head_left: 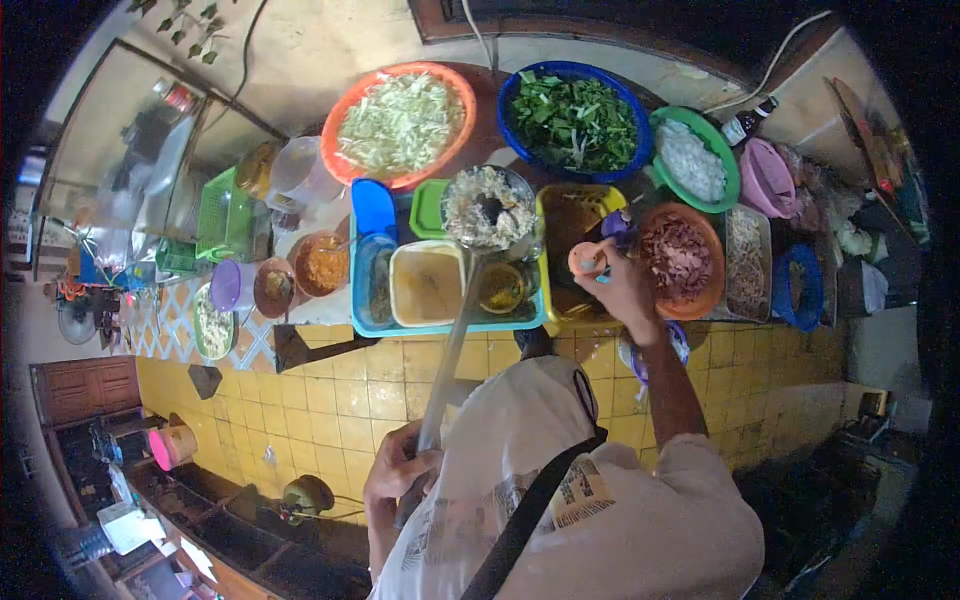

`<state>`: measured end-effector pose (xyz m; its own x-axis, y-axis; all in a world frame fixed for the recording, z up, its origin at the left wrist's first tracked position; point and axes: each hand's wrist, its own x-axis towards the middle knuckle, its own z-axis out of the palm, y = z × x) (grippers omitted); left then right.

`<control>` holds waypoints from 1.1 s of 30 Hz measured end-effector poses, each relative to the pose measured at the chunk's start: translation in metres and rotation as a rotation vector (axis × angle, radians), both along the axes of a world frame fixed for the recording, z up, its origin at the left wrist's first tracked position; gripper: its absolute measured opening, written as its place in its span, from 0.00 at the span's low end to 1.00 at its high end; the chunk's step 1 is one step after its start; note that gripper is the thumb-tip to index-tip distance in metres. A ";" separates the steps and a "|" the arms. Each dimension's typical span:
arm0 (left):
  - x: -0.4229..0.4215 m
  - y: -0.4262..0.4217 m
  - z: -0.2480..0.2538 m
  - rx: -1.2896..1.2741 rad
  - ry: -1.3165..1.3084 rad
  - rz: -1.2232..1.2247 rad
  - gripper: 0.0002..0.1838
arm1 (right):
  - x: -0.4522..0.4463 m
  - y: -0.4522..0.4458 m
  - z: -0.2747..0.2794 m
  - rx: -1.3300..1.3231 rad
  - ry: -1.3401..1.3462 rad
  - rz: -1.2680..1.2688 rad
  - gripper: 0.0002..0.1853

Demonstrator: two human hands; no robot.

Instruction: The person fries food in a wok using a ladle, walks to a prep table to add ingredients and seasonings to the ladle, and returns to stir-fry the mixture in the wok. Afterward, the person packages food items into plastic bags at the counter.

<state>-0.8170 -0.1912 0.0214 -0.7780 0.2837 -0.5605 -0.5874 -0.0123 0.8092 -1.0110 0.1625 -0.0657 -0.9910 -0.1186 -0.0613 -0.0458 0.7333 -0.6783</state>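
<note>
My left hand [405,465] is closed round the handle of a long-handled pan [452,350]. The pan's round bowl, holding a pale mix of food [490,207] with something dark in the middle, is over the blue tray [360,322]. Above the yellow basin [560,318], my right hand [618,285] grips a small orange-topped container [587,259]. A square tub of brownish liquid [428,284] and a small bowl of yellowish sauce [502,289] sit in the blue tray. To the right of my right hand is a bowl of chopped reddish food [680,258].
At the back stand an orange basin of shredded cabbage [404,124], a blue basin of greens [575,118] and a green basin of white pieces [692,165]. A glass case [120,150] is at the left. Yellow floor tiles [300,400] lie below the counter.
</note>
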 end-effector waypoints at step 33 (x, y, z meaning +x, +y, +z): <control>0.001 0.100 -0.017 -0.107 -0.006 0.067 0.23 | -0.131 -0.017 0.067 0.897 0.363 0.326 0.18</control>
